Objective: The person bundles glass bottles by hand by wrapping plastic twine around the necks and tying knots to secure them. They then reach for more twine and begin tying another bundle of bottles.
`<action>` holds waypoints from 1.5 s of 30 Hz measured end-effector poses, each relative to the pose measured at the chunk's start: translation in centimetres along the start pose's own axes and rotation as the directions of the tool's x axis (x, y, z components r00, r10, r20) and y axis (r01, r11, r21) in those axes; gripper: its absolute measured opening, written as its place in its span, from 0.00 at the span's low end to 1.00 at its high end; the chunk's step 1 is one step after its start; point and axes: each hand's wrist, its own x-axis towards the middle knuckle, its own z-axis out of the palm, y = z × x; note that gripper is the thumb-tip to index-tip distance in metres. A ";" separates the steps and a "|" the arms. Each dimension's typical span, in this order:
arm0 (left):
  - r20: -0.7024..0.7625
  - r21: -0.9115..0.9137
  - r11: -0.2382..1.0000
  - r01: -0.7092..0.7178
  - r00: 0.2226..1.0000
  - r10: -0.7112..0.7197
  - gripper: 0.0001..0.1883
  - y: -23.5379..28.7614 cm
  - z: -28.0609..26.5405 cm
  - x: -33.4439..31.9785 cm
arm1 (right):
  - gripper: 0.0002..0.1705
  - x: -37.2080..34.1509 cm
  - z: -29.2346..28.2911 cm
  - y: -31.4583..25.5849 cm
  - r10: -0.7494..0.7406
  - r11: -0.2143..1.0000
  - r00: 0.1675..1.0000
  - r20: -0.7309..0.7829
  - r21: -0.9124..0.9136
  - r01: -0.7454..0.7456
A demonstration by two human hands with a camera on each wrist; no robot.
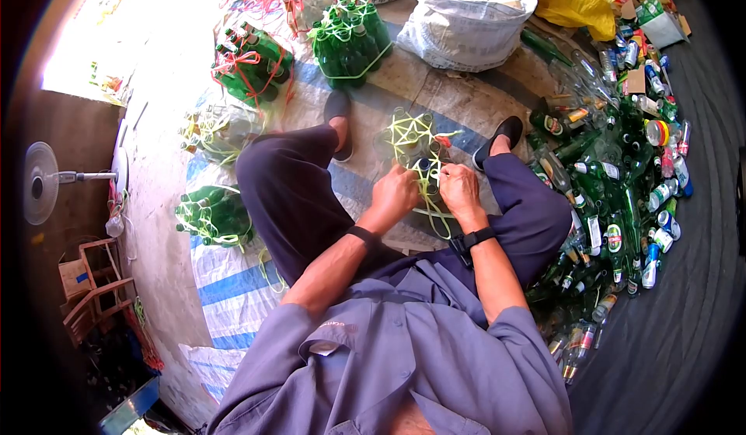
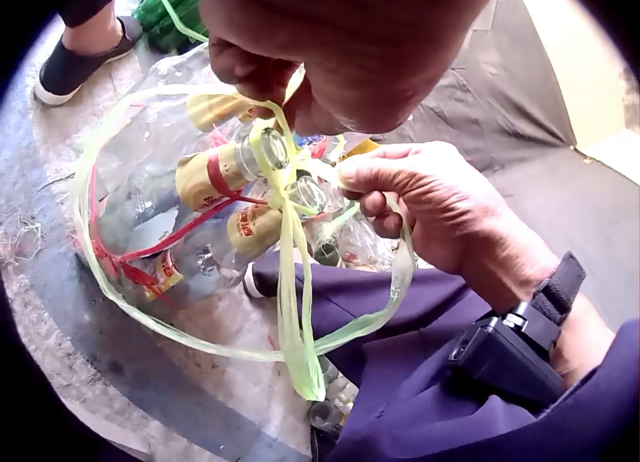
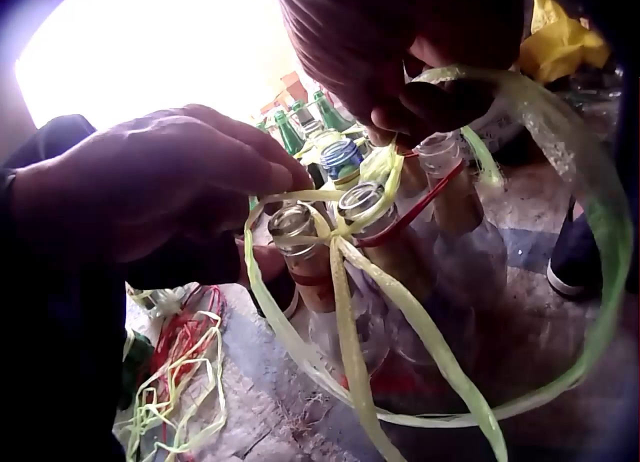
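A cluster of clear glass bottles (image 3: pixel 465 267) with tan neck labels stands upright between the person's feet. Yellow-green plastic strapping (image 2: pixel 295 332) criss-crosses their necks, and a red strap (image 3: pixel 425 207) runs among them. At the near side of the cluster, the left hand (image 1: pixel 395 198) pinches the strapping close to the bottle mouths. Opposite it, the right hand (image 2: pixel 435 197) pinches another length between thumb and fingers. A wide loop hangs around the bottles, and two loose tails drop from a crossing point between the necks. The left fingertips are partly hidden in the left wrist view.
Strapped bundles of green bottles (image 1: pixel 353 46) and clear bottles (image 1: pixel 225 132) stand ahead and left. Loose bottles and cans (image 1: pixel 622 186) heap up on the right. A white woven sack (image 1: pixel 462 35) is at the back; a fan (image 1: pixel 40 182) stands far left.
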 end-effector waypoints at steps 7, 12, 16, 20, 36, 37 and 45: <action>0.062 0.017 0.999 0.052 0.997 -0.052 0.11 0.2 0.0 0.8 | 0.07 0.8 0.5 -1.1 0.074 0.976 0.994 0.075 -0.212 -0.057; 0.131 0.017 0.989 0.149 0.980 -0.150 0.12 -0.4 0.4 1.1 | 0.07 1.3 1.0 -1.7 0.126 0.977 0.985 0.119 -0.188 -0.102; 0.145 -0.022 0.989 0.146 0.979 -0.141 0.14 -0.9 0.2 1.2 | 0.07 1.4 1.6 -2.2 0.144 0.975 0.980 0.136 -0.190 -0.116; 0.105 -0.014 0.986 0.168 0.981 -0.165 0.14 -1.0 0.8 1.3 | 0.07 1.6 1.6 -2.1 0.137 0.979 0.978 0.157 -0.175 -0.109; 0.199 0.074 0.983 0.165 0.964 -0.177 0.17 -1.0 0.7 1.8 | 0.11 1.4 3.6 0.4 0.213 0.972 0.945 0.247 0.047 -0.231; 0.208 0.084 0.985 0.154 0.963 -0.168 0.16 -1.0 0.6 1.8 | 0.11 1.5 3.3 0.2 0.229 0.962 0.938 0.260 0.086 -0.259; 0.249 0.042 0.979 0.198 0.947 -0.202 0.15 -1.4 0.6 2.5 | 0.11 1.4 4.3 2.1 0.254 0.932 0.926 0.281 0.185 -0.312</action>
